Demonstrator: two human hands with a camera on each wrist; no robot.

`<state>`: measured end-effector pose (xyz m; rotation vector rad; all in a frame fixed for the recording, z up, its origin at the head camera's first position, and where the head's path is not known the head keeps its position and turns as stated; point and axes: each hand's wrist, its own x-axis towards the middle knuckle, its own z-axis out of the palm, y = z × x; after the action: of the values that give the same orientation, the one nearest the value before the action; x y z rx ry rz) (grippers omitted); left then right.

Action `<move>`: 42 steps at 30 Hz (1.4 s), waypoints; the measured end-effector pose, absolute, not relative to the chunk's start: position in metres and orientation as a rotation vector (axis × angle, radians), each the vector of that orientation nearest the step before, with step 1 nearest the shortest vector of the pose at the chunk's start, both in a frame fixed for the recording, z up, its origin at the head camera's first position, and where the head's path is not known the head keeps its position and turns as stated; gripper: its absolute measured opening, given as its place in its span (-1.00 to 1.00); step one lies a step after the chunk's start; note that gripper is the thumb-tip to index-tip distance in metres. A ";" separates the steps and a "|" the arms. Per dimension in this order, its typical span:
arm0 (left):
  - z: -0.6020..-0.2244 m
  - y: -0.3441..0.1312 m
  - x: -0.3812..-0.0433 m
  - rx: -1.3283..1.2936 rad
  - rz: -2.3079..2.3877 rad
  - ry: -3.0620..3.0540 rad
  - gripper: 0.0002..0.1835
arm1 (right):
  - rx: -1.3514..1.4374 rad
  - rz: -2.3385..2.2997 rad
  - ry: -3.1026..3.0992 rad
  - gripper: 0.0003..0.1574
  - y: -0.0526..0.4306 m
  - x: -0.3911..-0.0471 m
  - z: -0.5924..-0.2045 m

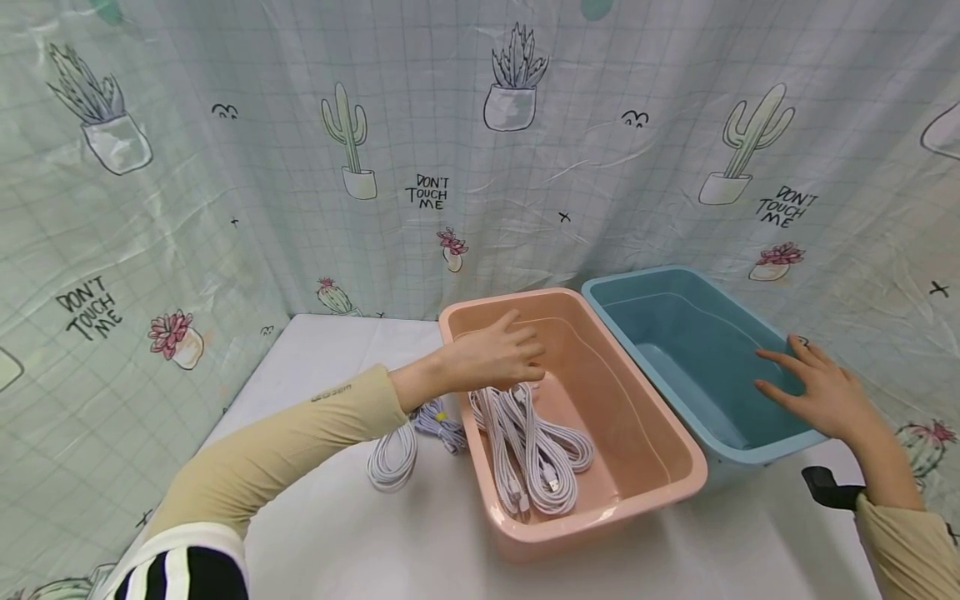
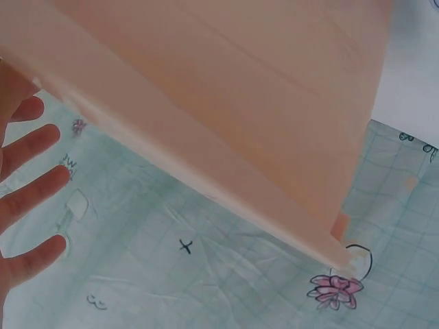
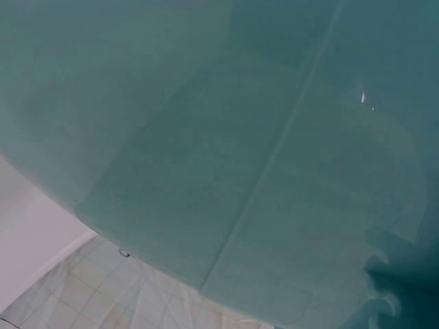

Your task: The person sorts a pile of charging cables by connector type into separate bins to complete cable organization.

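Observation:
My left hand [image 1: 495, 354] hovers over the left part of a pink plastic bin [image 1: 630, 400], fingers spread and holding nothing. In the left wrist view, the left hand's fingers [image 2: 34, 195] show apart beside the bin's edge. Below that hand, bundled white USB cables [image 1: 543, 458] lie inside the bin. My right hand [image 1: 828, 392] is at the right rim of a blue plastic bin [image 1: 675, 400], its fingers extended over the inside; whether it touches the rim is unclear. The right wrist view shows the blue bin's wall [image 3: 206, 157] and a finger-shaped shadow.
Left of the pink bin, a coiled white cable [image 1: 392, 460] and a greyish bundled cable [image 1: 442, 428] with a yellow mark lie on the white table [image 1: 337, 533]. The two bins stand side by side. A cactus-print curtain [image 1: 285, 167] rises behind and at both sides.

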<state>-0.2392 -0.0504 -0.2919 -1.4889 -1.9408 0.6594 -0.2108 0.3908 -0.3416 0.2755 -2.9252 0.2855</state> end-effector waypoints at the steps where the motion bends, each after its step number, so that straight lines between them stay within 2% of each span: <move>1: -0.292 -0.051 -0.239 -1.487 0.652 -1.944 -0.90 | 0.279 0.284 -2.924 -0.25 0.391 -0.211 -0.342; 8: -0.290 -0.058 -0.240 -1.461 0.635 -1.953 -0.81 | 0.293 0.263 -2.918 -0.25 0.393 -0.212 -0.342; 18: -0.287 -0.077 -0.239 -1.371 0.544 -1.891 -0.82 | 0.284 0.282 -2.928 -0.23 0.392 -0.210 -0.341; 42: -0.300 -0.168 -0.225 -1.162 0.242 -2.192 -0.81 | 0.274 0.273 -2.918 -0.24 0.390 -0.210 -0.344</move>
<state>-0.2254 -0.1678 -0.3002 -1.1615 -2.1918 0.2423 -0.2099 0.3902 -0.3436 0.2739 -2.9181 0.2730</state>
